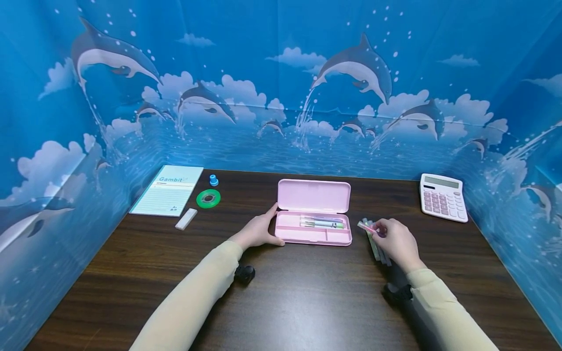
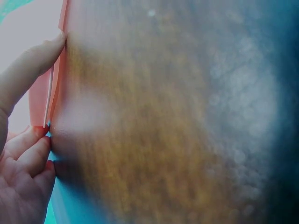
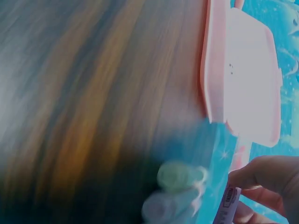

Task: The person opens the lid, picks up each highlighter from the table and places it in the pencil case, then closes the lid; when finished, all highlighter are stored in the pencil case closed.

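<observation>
A pink pencil case (image 1: 290, 236) lies with its lid (image 1: 313, 195) raised, and several pens (image 1: 322, 223) rest in its long compartment. My left hand (image 1: 260, 229) holds the case by its left end, thumb at the front corner and fingers farther back. To the right of the case, my right hand (image 1: 398, 241) pinches a slim pen with pink on it (image 1: 368, 227). That pen shows a small printed label on its barrel in the right wrist view. Beneath the hand, several pale pens (image 1: 378, 249) lie side by side on the table; their ends (image 3: 173, 175) look blurred up close.
At the left stand a notepad (image 1: 167, 191), a small blue cone-shaped piece (image 1: 213, 180), a green tape roll (image 1: 203, 203) and a white eraser-like block (image 1: 186, 219). A calculator (image 1: 443, 197) sits at the back right. A dolphin-printed curtain (image 1: 281, 146) borders the dark table (image 1: 307, 292).
</observation>
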The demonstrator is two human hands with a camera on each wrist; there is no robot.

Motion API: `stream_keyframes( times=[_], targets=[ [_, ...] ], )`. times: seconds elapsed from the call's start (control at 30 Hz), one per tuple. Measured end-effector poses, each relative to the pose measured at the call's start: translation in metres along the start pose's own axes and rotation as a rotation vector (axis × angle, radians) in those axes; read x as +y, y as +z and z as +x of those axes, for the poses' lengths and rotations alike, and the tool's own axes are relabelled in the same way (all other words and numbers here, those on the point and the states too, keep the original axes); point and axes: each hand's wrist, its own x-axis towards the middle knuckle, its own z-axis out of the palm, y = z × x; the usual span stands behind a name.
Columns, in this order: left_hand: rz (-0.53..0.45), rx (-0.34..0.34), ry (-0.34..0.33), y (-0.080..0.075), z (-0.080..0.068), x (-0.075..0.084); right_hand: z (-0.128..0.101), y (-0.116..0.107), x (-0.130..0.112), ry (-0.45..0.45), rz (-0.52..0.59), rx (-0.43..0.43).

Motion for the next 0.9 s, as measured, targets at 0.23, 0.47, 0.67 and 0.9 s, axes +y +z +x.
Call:
stream_keyframes(
  times=[0.23,0.47,0.67,0.9],
  targets=[
    [-0.015,0.004,-0.002,0.0,-0.001,0.0,0.007,0.01,-0.02,-0.072,0.028,-0.011],
    [-0.022,-0.002,0.004,-0.001,-0.001,0.003,0.012,0.023,-0.044,-0.131,0.02,0.002],
    [-0.026,0.003,0.005,-0.001,0.0,0.003,0.018,0.033,-0.07,-0.242,0.029,0.01],
    [-0.03,0.005,0.002,0.0,-0.001,0.001,0.023,0.05,-0.094,-0.297,0.027,-0.012]
  ],
)
